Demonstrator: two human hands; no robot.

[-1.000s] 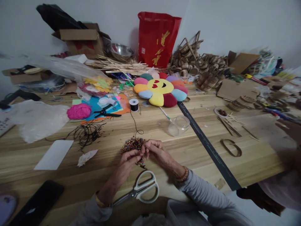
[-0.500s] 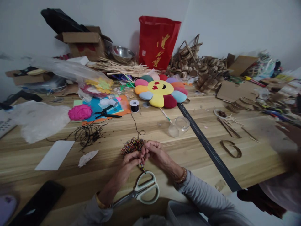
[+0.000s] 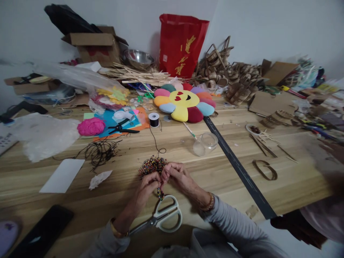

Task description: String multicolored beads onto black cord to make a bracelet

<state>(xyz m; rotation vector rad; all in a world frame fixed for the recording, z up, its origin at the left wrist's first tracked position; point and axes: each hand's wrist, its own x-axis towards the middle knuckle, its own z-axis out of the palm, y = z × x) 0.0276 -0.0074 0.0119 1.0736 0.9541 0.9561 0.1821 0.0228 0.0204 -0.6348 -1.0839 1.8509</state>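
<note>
My left hand (image 3: 148,183) and my right hand (image 3: 179,175) meet in front of me, both closed with fingertips pinched together. A short string of multicoloured beads (image 3: 160,194) hangs down from between them; my fingers hide its upper end. Just beyond my fingers lies a heap of small multicoloured beads (image 3: 151,166). Black cord runs from a white spool (image 3: 154,120) toward that heap. White-handled scissors (image 3: 170,215) lie below my hands, one handle loop beside the hanging beads.
A clear jar (image 3: 209,142) and a long dark strip (image 3: 236,161) lie to the right. Tangled black cord (image 3: 100,152), white paper (image 3: 63,175) and a phone (image 3: 43,233) are at left. Behind sits a flower cushion (image 3: 185,104). Another person's dark sleeve (image 3: 298,227) shows at right.
The hanging bead string has shifted slightly left and up from the scissors' loop. My hands remain together in nearly the same place, with small finger movements; the view has tilted a little.
</note>
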